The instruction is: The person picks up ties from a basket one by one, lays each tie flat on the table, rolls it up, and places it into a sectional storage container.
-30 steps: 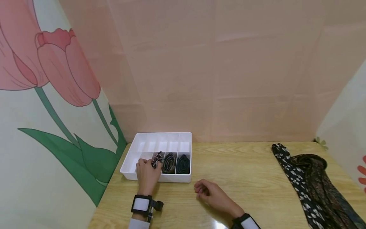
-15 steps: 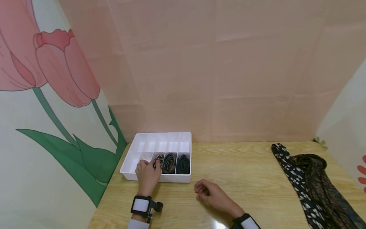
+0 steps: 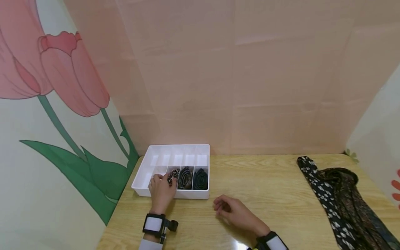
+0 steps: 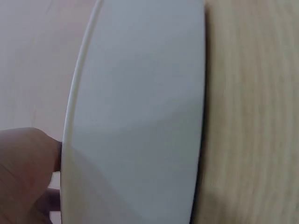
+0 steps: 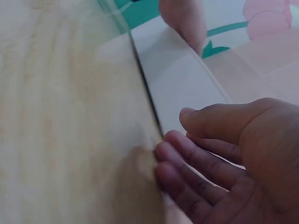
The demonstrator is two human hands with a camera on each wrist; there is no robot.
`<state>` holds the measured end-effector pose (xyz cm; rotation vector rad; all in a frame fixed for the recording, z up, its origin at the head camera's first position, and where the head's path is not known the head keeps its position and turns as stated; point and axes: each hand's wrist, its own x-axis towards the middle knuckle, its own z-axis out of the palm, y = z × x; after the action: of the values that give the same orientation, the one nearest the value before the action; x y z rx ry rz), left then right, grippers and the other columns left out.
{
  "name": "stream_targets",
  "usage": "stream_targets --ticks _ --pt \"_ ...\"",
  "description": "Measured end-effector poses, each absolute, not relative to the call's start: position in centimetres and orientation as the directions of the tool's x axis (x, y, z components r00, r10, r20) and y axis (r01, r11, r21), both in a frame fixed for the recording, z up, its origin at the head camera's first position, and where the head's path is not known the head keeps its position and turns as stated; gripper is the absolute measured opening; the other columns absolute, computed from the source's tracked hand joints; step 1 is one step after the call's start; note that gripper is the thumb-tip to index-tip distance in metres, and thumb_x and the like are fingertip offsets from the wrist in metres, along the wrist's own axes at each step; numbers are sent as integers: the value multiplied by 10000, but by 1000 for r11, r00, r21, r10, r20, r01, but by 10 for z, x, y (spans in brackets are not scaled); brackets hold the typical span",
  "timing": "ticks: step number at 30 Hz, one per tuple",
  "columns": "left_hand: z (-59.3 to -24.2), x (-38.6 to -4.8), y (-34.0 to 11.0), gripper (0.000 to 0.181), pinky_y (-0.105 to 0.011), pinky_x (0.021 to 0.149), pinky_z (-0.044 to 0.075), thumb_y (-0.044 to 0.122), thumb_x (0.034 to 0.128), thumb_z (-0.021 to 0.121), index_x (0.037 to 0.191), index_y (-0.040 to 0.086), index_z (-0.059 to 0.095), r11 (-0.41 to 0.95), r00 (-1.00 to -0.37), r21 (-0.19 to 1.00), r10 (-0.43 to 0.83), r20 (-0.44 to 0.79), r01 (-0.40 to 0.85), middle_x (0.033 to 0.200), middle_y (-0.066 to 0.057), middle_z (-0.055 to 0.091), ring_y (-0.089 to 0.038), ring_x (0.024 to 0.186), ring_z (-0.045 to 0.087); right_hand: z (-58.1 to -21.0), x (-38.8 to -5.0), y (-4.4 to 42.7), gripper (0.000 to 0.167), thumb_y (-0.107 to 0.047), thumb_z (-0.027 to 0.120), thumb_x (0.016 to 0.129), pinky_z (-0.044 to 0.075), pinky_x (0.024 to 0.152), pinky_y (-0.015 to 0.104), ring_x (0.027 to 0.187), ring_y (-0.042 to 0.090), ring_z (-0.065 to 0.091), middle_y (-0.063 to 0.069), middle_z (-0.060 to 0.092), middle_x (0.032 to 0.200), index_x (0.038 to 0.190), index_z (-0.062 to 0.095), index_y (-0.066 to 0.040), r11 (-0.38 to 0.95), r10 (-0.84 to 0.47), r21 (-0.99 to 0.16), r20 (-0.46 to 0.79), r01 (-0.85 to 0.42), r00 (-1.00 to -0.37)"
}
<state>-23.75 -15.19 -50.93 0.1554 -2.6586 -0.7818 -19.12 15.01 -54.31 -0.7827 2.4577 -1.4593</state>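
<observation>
In the head view, a white divided tray stands at the back left of the table. My left hand reaches over its front wall and holds a rolled black-and-white patterned scarf down in a front compartment, partly hidden by the fingers. To its right sit a dark brown patterned roll and a dark green roll, each in its own compartment. My right hand hovers or rests near the table, right of the tray, its fingers loosely curled around nothing. The left wrist view shows mostly the tray's outer wall.
On the right of the table lie a black scarf with white flowers, a brown patterned scarf and a dark blue-green cloth, running off the lower edge. A pinkish covering rises behind the table.
The patterned roll has sunk a little lower into its compartment under my left hand, which shifted only slightly. My right hand stays nearly where it was.
</observation>
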Motion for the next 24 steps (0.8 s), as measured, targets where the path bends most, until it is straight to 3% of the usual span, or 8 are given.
stream_targets --ticks 5,13,18,21,24 --pt "-515 -235 -152 469 -562 991 353 288 1016 695 1381 -4 667 795 -919 604 -190 345 62 1256 -262 553 -413 1154 487 -528 -196 166 224 -102 689 1025 579 797 252 938 105 695 100 755 1085 1228 674 -9 427 -476 -822 150 -377 -866" --pt "-516 -216 -142 231 -593 1154 411 91 966 730 1171 -15 748 754 -880 625 -142 453 200 1376 -240 569 -456 1399 459 -503 -200 217 260 -80 694 1016 576 753 259 951 168 710 121 757 1116 1273 666 -47 564 -348 -767 115 -306 -930" --pt "-520 -207 -133 87 -564 1222 390 10 965 711 1031 26 767 705 -850 633 -82 520 319 1319 -163 626 -422 1502 422 -498 -198 265 296 -129 714 1016 575 738 270 975 230 713 97 758 1117 1287 658 -24 698 -169 -687 116 -202 -979" --pt "-522 -202 -126 78 -553 1234 378 7 965 716 988 59 768 691 -842 624 -41 537 365 1231 -93 666 -380 1480 470 -495 -198 306 354 -202 688 1042 597 747 381 997 335 711 191 739 1137 1309 635 24 774 -27 -625 124 -99 -992" --pt "-525 -198 -121 107 -600 1230 358 -23 939 727 961 76 760 671 -823 610 0 568 422 1167 -62 685 -370 1431 520 -497 -199 353 427 -224 675 1037 548 803 574 1063 509 626 359 629 1248 1313 609 95 835 138 -550 139 39 -981"
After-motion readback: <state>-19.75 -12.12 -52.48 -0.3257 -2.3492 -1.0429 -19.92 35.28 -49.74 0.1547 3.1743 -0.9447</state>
